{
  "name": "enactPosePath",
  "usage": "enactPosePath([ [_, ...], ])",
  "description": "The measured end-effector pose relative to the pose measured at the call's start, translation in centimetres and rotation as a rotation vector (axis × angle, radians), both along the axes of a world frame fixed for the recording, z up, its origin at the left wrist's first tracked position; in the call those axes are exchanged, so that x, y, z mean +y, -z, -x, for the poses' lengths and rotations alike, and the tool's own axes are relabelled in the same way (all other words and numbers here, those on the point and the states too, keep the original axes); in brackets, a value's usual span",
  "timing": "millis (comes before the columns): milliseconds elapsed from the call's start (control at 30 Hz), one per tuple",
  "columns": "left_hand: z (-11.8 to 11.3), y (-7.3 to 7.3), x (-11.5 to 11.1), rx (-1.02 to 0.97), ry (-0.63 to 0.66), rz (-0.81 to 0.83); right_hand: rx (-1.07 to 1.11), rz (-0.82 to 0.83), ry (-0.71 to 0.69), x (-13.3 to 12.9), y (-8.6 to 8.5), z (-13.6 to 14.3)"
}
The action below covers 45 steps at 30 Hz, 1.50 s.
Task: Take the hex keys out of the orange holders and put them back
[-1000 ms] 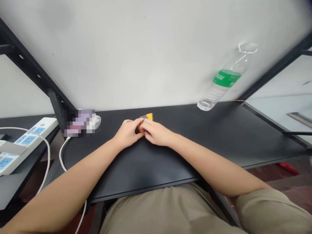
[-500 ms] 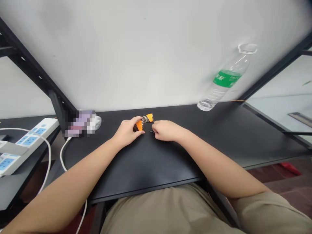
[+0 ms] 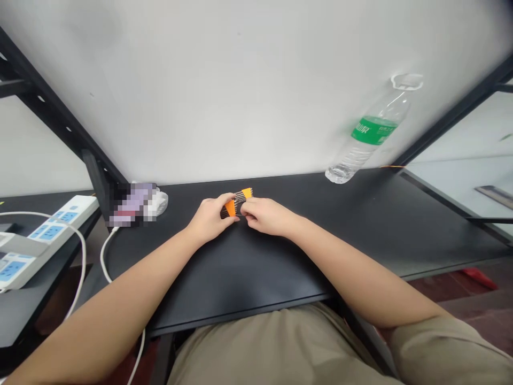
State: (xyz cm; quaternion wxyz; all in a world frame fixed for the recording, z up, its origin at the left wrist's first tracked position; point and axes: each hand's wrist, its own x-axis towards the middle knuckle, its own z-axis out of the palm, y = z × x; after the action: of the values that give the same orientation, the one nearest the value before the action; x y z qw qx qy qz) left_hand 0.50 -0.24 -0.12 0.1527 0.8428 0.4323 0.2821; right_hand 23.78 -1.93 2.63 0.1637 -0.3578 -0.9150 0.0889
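Note:
Between the thumb and fingers of my left hand (image 3: 209, 218) is an orange hex key holder (image 3: 230, 207) with several thin metal keys in it. The fingers of my right hand (image 3: 266, 215) are pinched on a thin metal rod, apparently a hex key (image 3: 239, 215), mostly hidden by the fingers. Its visible end reaches the near right side of the holder; whether it is inserted I cannot tell. Just beyond both hands lies a second orange holder (image 3: 247, 192) with several metal keys, partly covered by my right hand.
The black table (image 3: 248, 267) meets a pale wall behind. A large clear bottle (image 3: 372, 131) with a green label stands at the back right. Left are a pixelated item (image 3: 134, 203), a clear plastic wrap (image 3: 160, 203), a white power strip (image 3: 52, 232) and a white cable (image 3: 103, 256).
My right hand has moved left with the thin key, closing the gap to the holder in my left hand. My left hand has stayed almost in place.

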Motion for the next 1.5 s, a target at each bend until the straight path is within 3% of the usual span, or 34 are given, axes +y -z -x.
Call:
enactPosePath([
  [400,0.1,0.1,-0.1,-0.012,-0.012,0.000,-0.025,-0.024,0.041,0.0,0.0,-0.2],
  [800,0.0,0.0,-0.1,0.089,0.010,-0.064,-0.058,-0.043,-0.021,-0.2,-0.3,-0.4],
  [1100,-0.1,-0.8,-0.6,0.124,0.033,-0.046,0.223,0.087,-0.066,-0.3,1.4,1.8],
  [1200,0.7,-1.3,-0.2,0.160,0.005,-0.002,0.223,0.078,0.009,0.7,1.6,0.6],
  [1367,2.5,-1.2,1.2,0.259,-0.039,-0.043,0.223,0.012,0.358,3.9,2.0,-3.5],
  [1433,3.3,-0.8,2.0,0.268,-0.069,-0.058,0.210,0.043,0.375,4.9,2.5,-4.5],
  [1500,3.9,-0.4,2.7,0.253,-0.099,-0.051,0.148,0.068,0.305,5.4,3.0,-4.6],
])
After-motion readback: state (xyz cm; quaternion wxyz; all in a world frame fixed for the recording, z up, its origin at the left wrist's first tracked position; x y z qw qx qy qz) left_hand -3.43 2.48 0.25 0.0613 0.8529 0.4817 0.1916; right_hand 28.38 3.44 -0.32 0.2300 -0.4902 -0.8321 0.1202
